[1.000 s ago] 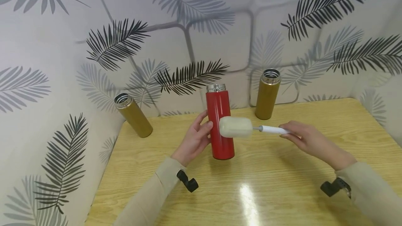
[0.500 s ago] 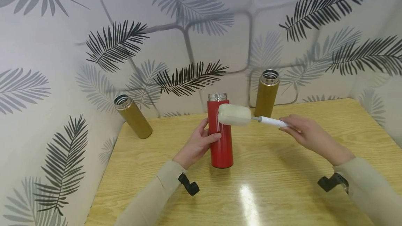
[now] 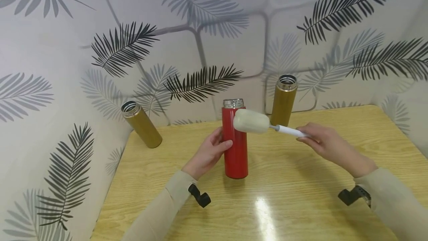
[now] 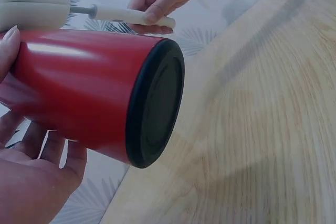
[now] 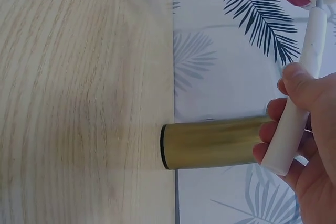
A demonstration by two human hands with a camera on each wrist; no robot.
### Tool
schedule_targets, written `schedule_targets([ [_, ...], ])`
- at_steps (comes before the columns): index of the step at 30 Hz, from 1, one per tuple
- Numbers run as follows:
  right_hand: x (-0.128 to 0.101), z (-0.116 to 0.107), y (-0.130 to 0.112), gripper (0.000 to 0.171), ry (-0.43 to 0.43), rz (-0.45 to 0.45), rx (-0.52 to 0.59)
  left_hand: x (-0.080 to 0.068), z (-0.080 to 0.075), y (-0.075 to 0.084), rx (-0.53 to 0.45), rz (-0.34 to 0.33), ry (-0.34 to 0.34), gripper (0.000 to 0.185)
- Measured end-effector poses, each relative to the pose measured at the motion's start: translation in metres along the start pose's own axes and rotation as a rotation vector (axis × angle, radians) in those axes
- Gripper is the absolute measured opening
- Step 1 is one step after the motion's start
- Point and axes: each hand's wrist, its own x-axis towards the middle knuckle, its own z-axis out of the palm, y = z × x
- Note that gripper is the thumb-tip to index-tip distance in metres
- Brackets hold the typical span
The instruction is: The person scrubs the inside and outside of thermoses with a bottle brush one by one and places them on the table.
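Observation:
My left hand grips a red vacuum flask around its middle and holds it nearly upright. Its metal neck has no lid, and in the left wrist view the black base hangs clear of the table. My right hand holds a sponge bottle brush by its white handle, fingers curled round it. The cream sponge head lies sideways against the upper front of the flask in the head view. In the left wrist view the sponge sits along the red wall.
Two lidless gold flasks stand at the back of the wooden table, one gold flask at the left and another gold flask at the right, behind the brush. A leaf-patterned wall rises directly behind.
The red flask has moved down a little, while the sponge has moved up from its middle to near its top. Over the last half second both have barely shifted.

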Motion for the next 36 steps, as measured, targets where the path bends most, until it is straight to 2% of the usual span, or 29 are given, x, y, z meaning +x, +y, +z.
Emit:
schedule_targets([
  [5,-0.003,0.007,0.001,0.017,-0.047,-0.025,0.009,0.004,0.000,0.003,-0.051,0.034,0.041,0.070],
  [9,-0.010,0.011,-0.002,0.038,-0.104,-0.010,0.014,0.005,-0.002,0.006,-0.104,0.074,0.046,0.061],
  [18,-0.025,0.014,-0.007,0.035,-0.190,0.007,-0.003,0.006,-0.007,0.012,-0.164,0.145,0.048,0.051],
  [22,-0.030,0.014,-0.006,0.032,-0.185,-0.016,0.000,0.007,-0.008,0.013,-0.198,0.170,0.071,0.041],
  [25,-0.032,0.013,-0.004,0.026,-0.154,-0.031,0.006,0.008,-0.008,0.013,-0.219,0.175,0.068,0.041],
  [30,-0.030,0.010,-0.002,0.014,-0.096,-0.030,0.010,0.007,-0.007,0.011,-0.220,0.146,0.032,0.055],
  [32,-0.027,0.009,-0.002,0.014,-0.087,-0.025,0.005,0.006,-0.006,0.010,-0.200,0.129,0.025,0.061],
  [36,-0.023,0.007,-0.002,0.018,-0.080,-0.011,-0.004,0.004,-0.006,0.009,-0.171,0.104,0.025,0.062],
])
